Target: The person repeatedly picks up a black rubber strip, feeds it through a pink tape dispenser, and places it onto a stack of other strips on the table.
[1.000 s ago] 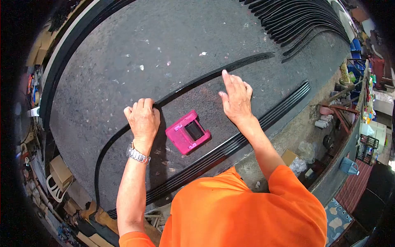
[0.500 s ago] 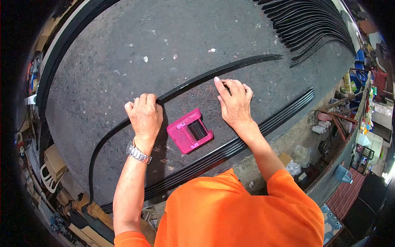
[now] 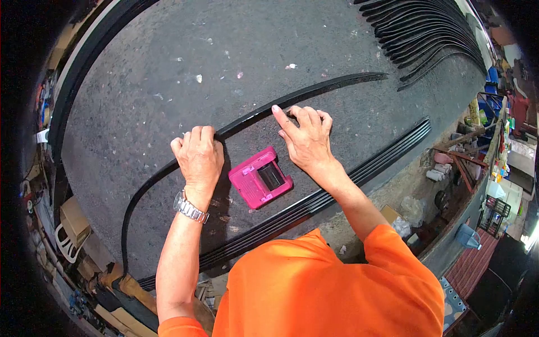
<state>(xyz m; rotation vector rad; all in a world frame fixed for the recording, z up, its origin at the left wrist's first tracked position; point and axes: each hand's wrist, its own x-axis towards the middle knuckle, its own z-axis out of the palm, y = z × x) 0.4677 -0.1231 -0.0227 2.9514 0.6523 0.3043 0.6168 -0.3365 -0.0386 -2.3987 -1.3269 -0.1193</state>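
One curved black strip (image 3: pixel 331 86) on bench (image 3: pixel 168 112), pinched mid-length by left hand (image 3: pixel 199 160); right hand (image 3: pixel 309 143) alongside, forefinger extended, grip contents unclear; apparent steadying step, any shift requiring firm left hold.

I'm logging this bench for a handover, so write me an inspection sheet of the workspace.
Surface: dark worktop, pale flecks.
Job's things: long black strip; pink device; straight strips along near edge; fanned strips at far right.
Clutter: cardboard box beyond left edge; clear plastic bag beyond right.
Grippers: left hand closed on long black strip; right hand beside it, grip unclear.
Cables: nothing seen on worktop.
Surroundings: blue container at right.
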